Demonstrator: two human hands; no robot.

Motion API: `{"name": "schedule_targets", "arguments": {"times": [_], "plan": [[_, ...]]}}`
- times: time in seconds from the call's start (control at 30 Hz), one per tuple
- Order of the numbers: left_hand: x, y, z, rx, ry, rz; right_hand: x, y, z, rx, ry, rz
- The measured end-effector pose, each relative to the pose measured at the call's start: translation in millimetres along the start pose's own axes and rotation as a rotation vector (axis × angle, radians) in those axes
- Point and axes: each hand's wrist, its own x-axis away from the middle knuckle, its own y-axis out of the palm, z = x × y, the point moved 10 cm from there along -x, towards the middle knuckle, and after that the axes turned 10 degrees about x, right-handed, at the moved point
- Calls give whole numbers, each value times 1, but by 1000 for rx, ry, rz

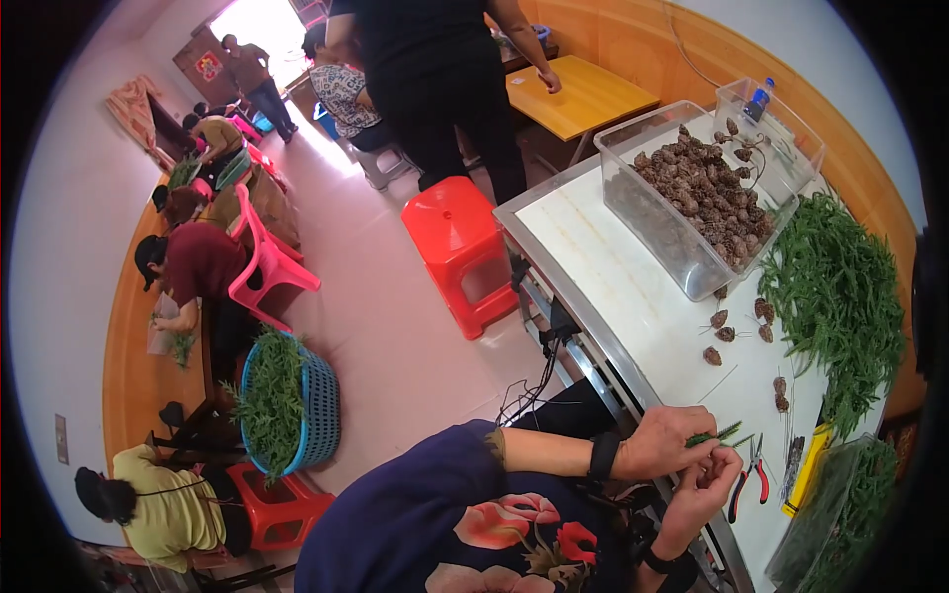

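My left hand [660, 443] is closed around a small green artificial pine sprig [728, 433], whose needled tips stick out past the fingers. Right against it, my right hand [704, 494] is pinched shut; whatever lies between its fingertips is hidden. Both hands meet over the near edge of the white table [583, 247]. Beside them on the tabletop lie red-and-black pliers [751, 478]. Several loose pine cones [727, 334] with thin wires are scattered farther along the table.
A clear plastic bin [652, 242] full of pine cones stands on the table. Green sprigs [835, 296] are heaped along the wall side, near a yellow box [809, 470]. On the floor are a red stool [455, 237] and a blue basket [321, 405] of greenery. Other people sit or stand around.
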Motion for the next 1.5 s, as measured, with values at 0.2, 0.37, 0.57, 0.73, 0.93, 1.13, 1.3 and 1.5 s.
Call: {"name": "schedule_targets", "arguments": {"times": [0.2, 0.37, 0.57, 0.73, 0.93, 1.13, 1.3, 1.5], "plan": [[6, 5, -8, 132, -22, -16, 10, -6, 7, 28, 32, 19], [9, 4, -58, 492, -361, -109, 1, -6, -3, -1, 36, -22], [-13, -18, -52, 470, -386, -26, -31, -64, 29, 509, -36, 58], [-12, -7, -50, 377, -310, -113, -22, -94, 64, 881, -97, 44], [-1, -1, -53, 463, -392, -172, -36, -94, 57, 941, -75, -85], [1, -2, -64, 604, -533, -139, -42, -85, 73, 1045, -170, -213], [0, -7, -61, 655, -536, -132, -48, -80, 87, 1218, -233, -106], [5, -4, -71, 690, -602, -151, -50, -97, 85, 1042, -202, -58]]}}
